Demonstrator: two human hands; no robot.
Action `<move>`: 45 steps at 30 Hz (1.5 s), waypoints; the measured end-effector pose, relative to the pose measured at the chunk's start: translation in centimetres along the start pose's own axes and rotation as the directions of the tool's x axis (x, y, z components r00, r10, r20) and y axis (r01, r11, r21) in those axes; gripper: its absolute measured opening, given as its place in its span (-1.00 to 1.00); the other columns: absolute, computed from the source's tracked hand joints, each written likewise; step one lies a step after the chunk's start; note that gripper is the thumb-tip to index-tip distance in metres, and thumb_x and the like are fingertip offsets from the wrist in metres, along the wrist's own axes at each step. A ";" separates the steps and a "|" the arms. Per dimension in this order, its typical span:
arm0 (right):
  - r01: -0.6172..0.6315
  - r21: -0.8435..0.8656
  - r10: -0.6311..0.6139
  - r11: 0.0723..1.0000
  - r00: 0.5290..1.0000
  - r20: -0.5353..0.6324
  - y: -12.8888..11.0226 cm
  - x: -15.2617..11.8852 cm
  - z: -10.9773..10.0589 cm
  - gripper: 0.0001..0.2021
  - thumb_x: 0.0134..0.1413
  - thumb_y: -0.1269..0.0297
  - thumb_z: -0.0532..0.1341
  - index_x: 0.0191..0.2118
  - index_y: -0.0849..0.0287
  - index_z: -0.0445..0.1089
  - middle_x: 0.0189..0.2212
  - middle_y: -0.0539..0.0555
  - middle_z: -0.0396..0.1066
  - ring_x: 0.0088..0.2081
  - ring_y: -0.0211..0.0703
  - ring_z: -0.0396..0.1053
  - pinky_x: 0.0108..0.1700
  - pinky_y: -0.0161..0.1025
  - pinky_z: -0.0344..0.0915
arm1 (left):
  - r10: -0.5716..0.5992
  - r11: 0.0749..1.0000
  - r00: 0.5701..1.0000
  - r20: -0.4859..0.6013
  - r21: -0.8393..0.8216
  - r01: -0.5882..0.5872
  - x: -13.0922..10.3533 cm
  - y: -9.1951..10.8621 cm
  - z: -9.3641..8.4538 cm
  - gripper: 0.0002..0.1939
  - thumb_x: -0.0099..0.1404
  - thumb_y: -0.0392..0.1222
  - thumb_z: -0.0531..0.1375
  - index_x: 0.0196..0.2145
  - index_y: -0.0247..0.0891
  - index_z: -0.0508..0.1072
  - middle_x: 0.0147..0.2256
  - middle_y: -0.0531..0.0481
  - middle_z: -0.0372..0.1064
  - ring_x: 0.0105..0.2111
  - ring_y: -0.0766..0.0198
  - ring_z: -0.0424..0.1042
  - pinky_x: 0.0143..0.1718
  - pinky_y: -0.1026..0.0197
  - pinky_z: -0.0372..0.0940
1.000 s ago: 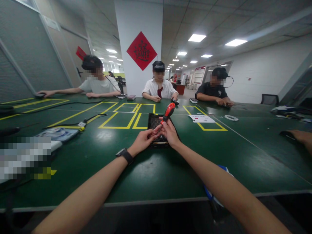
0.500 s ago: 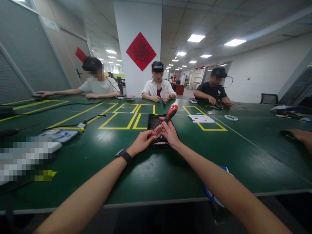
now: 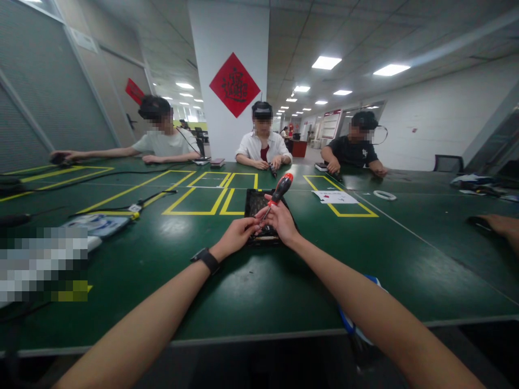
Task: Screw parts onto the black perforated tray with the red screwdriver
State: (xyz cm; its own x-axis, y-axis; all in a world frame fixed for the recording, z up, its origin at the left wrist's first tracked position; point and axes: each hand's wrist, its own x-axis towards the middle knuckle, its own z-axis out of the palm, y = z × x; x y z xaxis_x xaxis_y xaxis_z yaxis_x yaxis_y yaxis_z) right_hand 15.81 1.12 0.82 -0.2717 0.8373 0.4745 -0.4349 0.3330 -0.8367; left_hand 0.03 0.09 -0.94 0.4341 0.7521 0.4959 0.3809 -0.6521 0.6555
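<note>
In the right hand [image 3: 283,220], a tilted screwdriver [image 3: 281,188].

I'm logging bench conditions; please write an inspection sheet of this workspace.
Surface: green table, marked with yellow tape rectangles.
Things in hand: red-and-black screwdriver, tilted, above a black tray.
Clutter: paper sheet and white ring at right; blue-white package and pixelated object at left.
Hands: right hand grips the screwdriver; left hand is near its lower end, exact hold unclear.
Cables: black cable across the table's left side.
Surroundings: three people seated opposite; another person's hand at right edge; red diamond sign on a pillar.
</note>
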 end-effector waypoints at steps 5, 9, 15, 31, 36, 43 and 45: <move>0.048 -0.037 -0.048 0.998 0.999 -0.002 -0.1 0.0 0.3 -0.72 0.06 0.14 0.07 -0.13 0.11 0.09 -0.54 -0.07 0.34 -0.53 -0.33 0.34 -0.51 -0.37 0.31 | 0.028 0.996 0.994 -0.107 0.092 -0.018 0.0 0.2 0.0 -0.79 0.15 -0.08 0.10 -0.36 -0.29 0.35 -0.44 0.04 0.27 -0.46 0.35 0.22 -0.40 0.30 0.15; 0.064 -0.054 -0.063 0.997 0.998 0.005 -0.2 0.0 0.5 -0.72 0.04 0.12 0.08 -0.16 0.10 0.07 -0.57 -0.11 0.30 -0.57 -0.36 0.31 -0.56 -0.42 0.26 | -0.019 0.997 0.995 -0.099 0.073 0.026 0.0 0.4 -0.1 -0.78 0.09 -0.07 0.16 -0.41 -0.29 0.29 -0.53 0.11 0.17 -0.55 0.41 0.13 -0.51 0.34 0.07; 0.056 -0.071 -0.056 0.996 0.998 0.002 -0.2 -0.2 0.5 -0.68 0.06 0.12 0.07 -0.09 0.11 0.09 -0.56 -0.08 0.32 -0.56 -0.35 0.31 -0.54 -0.41 0.27 | -0.015 0.999 0.997 -0.070 0.044 0.018 -0.1 0.6 -0.2 -0.78 0.10 -0.08 0.15 -0.44 -0.29 0.27 -0.55 0.12 0.19 -0.55 0.41 0.14 -0.50 0.35 0.07; 0.077 -0.117 -0.081 0.990 0.996 -0.033 0.0 -0.1 0.4 -0.71 0.03 0.11 0.10 -0.15 0.12 0.11 -0.52 -0.06 0.35 -0.54 -0.36 0.32 -0.54 -0.41 0.29 | 0.011 0.999 0.997 -0.078 0.048 -0.007 0.0 0.2 0.0 -0.78 0.12 -0.08 0.13 -0.38 -0.31 0.34 -0.47 0.04 0.29 -0.50 0.37 0.22 -0.44 0.31 0.15; 0.056 -0.107 -0.059 0.993 0.998 -0.021 -0.1 0.0 0.4 -0.69 0.03 0.11 0.10 -0.13 0.13 0.13 -0.50 -0.03 0.37 -0.53 -0.34 0.34 -0.53 -0.39 0.30 | -0.008 1.000 0.998 -0.057 0.019 0.009 -0.1 0.3 0.1 -0.76 0.12 -0.06 0.13 -0.41 -0.33 0.33 -0.51 0.06 0.29 -0.53 0.38 0.21 -0.47 0.33 0.14; -0.017 -0.047 0.017 0.999 1.000 0.001 -0.2 -0.1 0.1 -0.68 0.08 0.10 0.03 -0.09 0.17 0.18 -0.49 0.02 0.39 -0.50 -0.30 0.37 -0.50 -0.35 0.32 | 0.008 1.000 1.000 -0.022 -0.008 -0.008 0.0 -0.3 0.1 -0.75 0.19 -0.10 0.07 -0.35 -0.35 0.41 -0.39 -0.02 0.41 -0.40 0.29 0.33 -0.30 0.26 0.21; 0.002 -0.057 -0.002 0.998 1.000 0.001 -0.2 -0.2 0.1 -0.69 0.06 0.10 0.06 -0.12 0.17 0.19 -0.49 0.02 0.40 -0.50 -0.30 0.36 -0.50 -0.36 0.32 | 0.014 1.000 1.000 -0.008 -0.021 -0.014 0.1 -0.2 0.1 -0.74 0.20 -0.10 0.05 -0.33 -0.34 0.41 -0.38 -0.02 0.41 -0.37 0.28 0.35 -0.27 0.25 0.22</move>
State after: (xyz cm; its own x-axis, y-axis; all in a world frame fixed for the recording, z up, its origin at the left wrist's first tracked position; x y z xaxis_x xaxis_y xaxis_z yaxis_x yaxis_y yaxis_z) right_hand 15.82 0.87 0.95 -0.2717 0.8363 0.4762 -0.3857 0.3587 -0.8501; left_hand 0.02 0.27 -1.10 0.4328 0.7437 0.5094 0.3575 -0.6604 0.6604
